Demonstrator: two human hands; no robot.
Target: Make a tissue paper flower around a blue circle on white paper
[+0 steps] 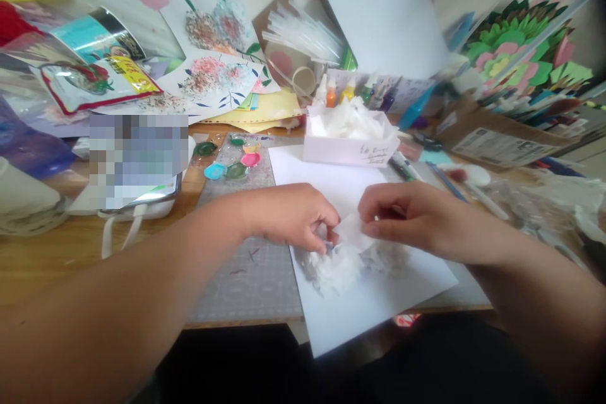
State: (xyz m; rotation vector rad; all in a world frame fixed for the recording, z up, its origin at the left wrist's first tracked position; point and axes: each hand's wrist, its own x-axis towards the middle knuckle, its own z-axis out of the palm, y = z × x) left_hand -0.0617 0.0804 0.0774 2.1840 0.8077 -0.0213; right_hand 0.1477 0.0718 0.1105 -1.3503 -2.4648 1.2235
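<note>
Over a white paper sheet (341, 322), a small piece of white tissue (354, 233) is stretched between my two hands. My right hand (407, 218) pinches its right side between thumb and curled fingers. At its left edge, my left hand (300, 218) has its fingers bent and the tips closed on the tissue. Below them, a crumpled white tissue clump (331, 274) lies on the sheet. Beside it on the right sits a greyer, blurred clump (391, 255), partly under my right hand. A white box (348, 148) heaped with torn tissue (350, 120) stands just behind.
A grey cutting mat (237, 284) lies under the sheet. Paint wells (237, 161) and a phone (142, 164) with a white cable are to the left. Paint bottles (350, 91) line the back. A cardboard box of brushes (502, 139), pens and clutter fill the right.
</note>
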